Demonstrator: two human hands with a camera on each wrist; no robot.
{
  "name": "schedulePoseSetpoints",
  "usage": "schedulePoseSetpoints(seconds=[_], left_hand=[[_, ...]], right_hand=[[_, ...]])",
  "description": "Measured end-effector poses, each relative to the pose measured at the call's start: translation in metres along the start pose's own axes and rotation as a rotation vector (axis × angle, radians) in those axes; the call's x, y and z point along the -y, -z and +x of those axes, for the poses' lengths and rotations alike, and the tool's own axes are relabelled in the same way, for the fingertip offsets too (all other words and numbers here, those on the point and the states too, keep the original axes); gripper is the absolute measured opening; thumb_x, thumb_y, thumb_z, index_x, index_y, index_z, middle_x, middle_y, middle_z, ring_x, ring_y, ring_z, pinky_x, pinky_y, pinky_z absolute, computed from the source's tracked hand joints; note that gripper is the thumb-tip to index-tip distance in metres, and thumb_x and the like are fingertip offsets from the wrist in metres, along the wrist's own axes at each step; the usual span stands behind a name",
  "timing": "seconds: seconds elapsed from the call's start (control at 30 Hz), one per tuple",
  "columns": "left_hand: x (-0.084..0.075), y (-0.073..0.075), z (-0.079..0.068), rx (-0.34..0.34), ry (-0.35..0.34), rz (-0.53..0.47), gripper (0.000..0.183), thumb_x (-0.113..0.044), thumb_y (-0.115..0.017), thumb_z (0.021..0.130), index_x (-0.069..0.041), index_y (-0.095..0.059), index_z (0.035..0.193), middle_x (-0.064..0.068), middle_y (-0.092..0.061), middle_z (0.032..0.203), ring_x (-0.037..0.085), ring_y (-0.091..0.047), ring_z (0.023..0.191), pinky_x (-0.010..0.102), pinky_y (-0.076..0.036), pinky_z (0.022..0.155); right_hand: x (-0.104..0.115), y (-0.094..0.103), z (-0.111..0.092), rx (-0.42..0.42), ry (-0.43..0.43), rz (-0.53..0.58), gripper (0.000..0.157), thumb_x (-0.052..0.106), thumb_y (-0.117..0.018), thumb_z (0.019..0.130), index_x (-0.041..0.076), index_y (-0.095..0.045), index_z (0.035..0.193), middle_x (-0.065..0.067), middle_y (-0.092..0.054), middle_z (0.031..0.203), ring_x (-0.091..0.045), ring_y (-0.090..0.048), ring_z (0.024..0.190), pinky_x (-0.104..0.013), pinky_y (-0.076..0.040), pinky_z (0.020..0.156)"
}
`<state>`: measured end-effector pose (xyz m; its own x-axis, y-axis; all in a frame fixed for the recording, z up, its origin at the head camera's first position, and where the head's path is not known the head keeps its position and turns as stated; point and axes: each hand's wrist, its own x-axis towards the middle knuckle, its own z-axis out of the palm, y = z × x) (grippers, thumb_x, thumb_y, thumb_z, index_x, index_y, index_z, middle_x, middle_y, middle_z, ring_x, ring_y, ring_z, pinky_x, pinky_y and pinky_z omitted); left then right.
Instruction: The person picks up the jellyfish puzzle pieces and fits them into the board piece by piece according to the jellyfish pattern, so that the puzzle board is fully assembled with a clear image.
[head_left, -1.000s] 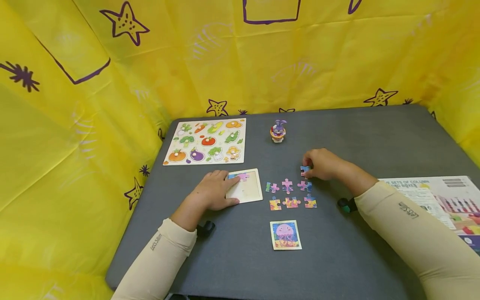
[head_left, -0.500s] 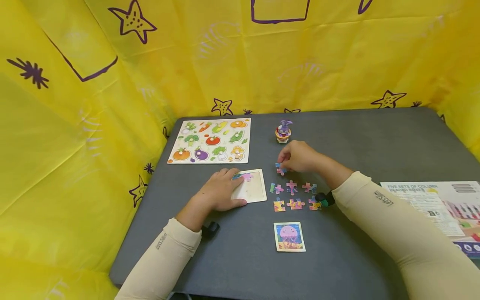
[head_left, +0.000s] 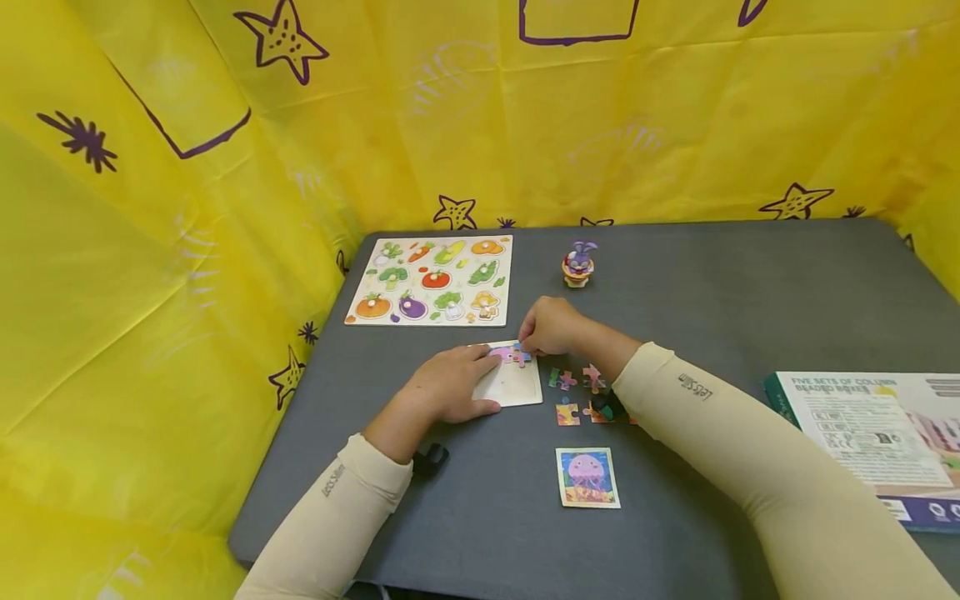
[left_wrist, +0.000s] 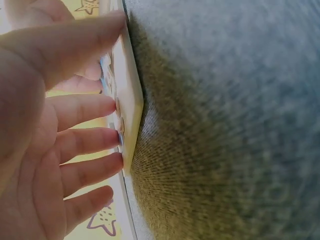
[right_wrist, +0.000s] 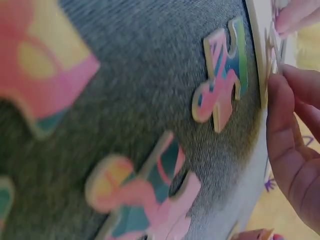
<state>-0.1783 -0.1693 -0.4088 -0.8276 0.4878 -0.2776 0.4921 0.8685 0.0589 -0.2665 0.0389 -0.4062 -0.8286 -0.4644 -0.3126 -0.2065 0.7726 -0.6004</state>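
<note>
My left hand (head_left: 455,383) rests on a pale, shallow puzzle tray (head_left: 510,390), fingers extended over its top left part. In the left wrist view its fingertips (left_wrist: 116,137) touch the top of the tray and the thumb lies at its edge. My right hand (head_left: 551,327) pinches a pink and blue puzzle piece (head_left: 522,356) between thumb and fingers, low over the tray's top right corner, beside pink pieces lying there. Loose jigsaw pieces (head_left: 567,414) lie right of the tray, some hidden beneath the right wrist; the right wrist view shows a pink, blue and green piece (right_wrist: 222,75) close up.
A jellyfish picture card (head_left: 588,477) lies nearer the front edge. Behind the tray is a vegetable peg board (head_left: 431,281), and right of that stands a small purple rabbit figurine (head_left: 578,265). A flat printed box (head_left: 862,433) sits at the right. Yellow cloth (head_left: 465,125) encloses the table.
The right hand has carried its puzzle piece leftward from beyond the loose pieces to the tray's top right corner. The left hand stays on the tray. The head view has shifted slightly.
</note>
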Motion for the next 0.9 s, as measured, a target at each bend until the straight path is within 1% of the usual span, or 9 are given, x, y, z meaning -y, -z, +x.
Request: schedulePoseSetpoints(seconds=[0.1, 0.2, 0.33, 0.47, 0.57, 0.67, 0.77, 0.9], left_hand=[[-0.004, 0.0, 0.002, 0.01, 0.016, 0.008, 0.08, -0.062, -0.064, 0.091, -0.022, -0.043, 0.157, 0.009, -0.043, 0.16, 0.029, -0.042, 0.147, 0.045, -0.036, 0.118], [-0.007, -0.001, 0.004, 0.003, 0.022, 0.017, 0.079, -0.065, -0.063, 0.09, -0.028, -0.043, 0.157, 0.009, -0.045, 0.158, 0.029, -0.045, 0.144, 0.047, -0.038, 0.116], [-0.012, -0.001, 0.007, -0.013, 0.024, 0.063, 0.075, -0.068, -0.062, 0.09, -0.033, -0.045, 0.155, 0.009, -0.05, 0.152, 0.03, -0.051, 0.135, 0.047, -0.043, 0.111], [-0.014, -0.001, 0.009, -0.032, 0.03, 0.103, 0.073, -0.069, -0.06, 0.09, -0.034, -0.048, 0.153, 0.008, -0.055, 0.145, 0.029, -0.055, 0.127, 0.047, -0.046, 0.106], [-0.015, -0.002, 0.009, -0.035, 0.033, 0.108, 0.071, -0.069, -0.06, 0.091, -0.034, -0.049, 0.152, 0.008, -0.055, 0.143, 0.029, -0.056, 0.125, 0.047, -0.046, 0.105], [-0.015, -0.002, 0.009, -0.034, 0.041, 0.095, 0.072, -0.069, -0.06, 0.091, -0.035, -0.048, 0.153, 0.008, -0.054, 0.145, 0.029, -0.054, 0.127, 0.048, -0.045, 0.107], [-0.014, -0.002, 0.008, -0.046, 0.053, 0.064, 0.073, -0.069, -0.061, 0.09, -0.033, -0.048, 0.153, 0.009, -0.051, 0.149, 0.03, -0.052, 0.131, 0.049, -0.043, 0.109], [-0.01, -0.004, 0.006, -0.068, 0.068, 0.027, 0.075, -0.069, -0.063, 0.089, -0.03, -0.048, 0.152, 0.011, -0.046, 0.152, 0.032, -0.047, 0.136, 0.05, -0.039, 0.112]], right_hand=[[0.002, -0.002, 0.002, -0.006, -0.003, -0.058, 0.007, 0.018, -0.079, 0.089, 0.016, -0.081, 0.083, 0.003, -0.069, 0.066, -0.013, -0.062, 0.067, -0.026, -0.046, 0.063], [0.003, -0.002, 0.002, -0.03, 0.002, -0.108, 0.007, 0.019, -0.08, 0.087, 0.017, -0.081, 0.081, 0.003, -0.07, 0.072, -0.017, -0.062, 0.075, -0.029, -0.046, 0.067], [0.003, -0.003, 0.002, -0.069, -0.004, -0.143, 0.006, 0.02, -0.082, 0.084, 0.016, -0.078, 0.081, 0.001, -0.071, 0.08, -0.021, -0.061, 0.084, -0.033, -0.047, 0.072], [0.002, -0.004, 0.0, -0.087, -0.008, -0.169, 0.011, 0.023, -0.082, 0.084, 0.015, -0.076, 0.088, -0.002, -0.07, 0.086, -0.024, -0.061, 0.09, -0.038, -0.049, 0.08], [-0.001, -0.001, -0.005, -0.092, 0.017, -0.217, 0.015, 0.026, -0.081, 0.086, 0.015, -0.075, 0.094, -0.003, -0.069, 0.091, -0.026, -0.061, 0.093, -0.043, -0.048, 0.085], [-0.006, 0.006, -0.017, -0.07, 0.048, -0.261, 0.016, 0.026, -0.079, 0.088, 0.015, -0.075, 0.099, -0.004, -0.068, 0.095, -0.026, -0.061, 0.093, -0.045, -0.049, 0.085], [-0.013, 0.013, -0.031, -0.015, 0.067, -0.299, 0.019, 0.026, -0.079, 0.088, 0.015, -0.074, 0.101, -0.004, -0.069, 0.098, -0.025, -0.061, 0.092, -0.045, -0.05, 0.085], [-0.021, 0.015, -0.049, 0.053, 0.067, -0.319, 0.025, 0.03, -0.082, 0.086, 0.013, -0.071, 0.1, -0.004, -0.067, 0.094, -0.023, -0.06, 0.087, -0.042, -0.048, 0.081]])
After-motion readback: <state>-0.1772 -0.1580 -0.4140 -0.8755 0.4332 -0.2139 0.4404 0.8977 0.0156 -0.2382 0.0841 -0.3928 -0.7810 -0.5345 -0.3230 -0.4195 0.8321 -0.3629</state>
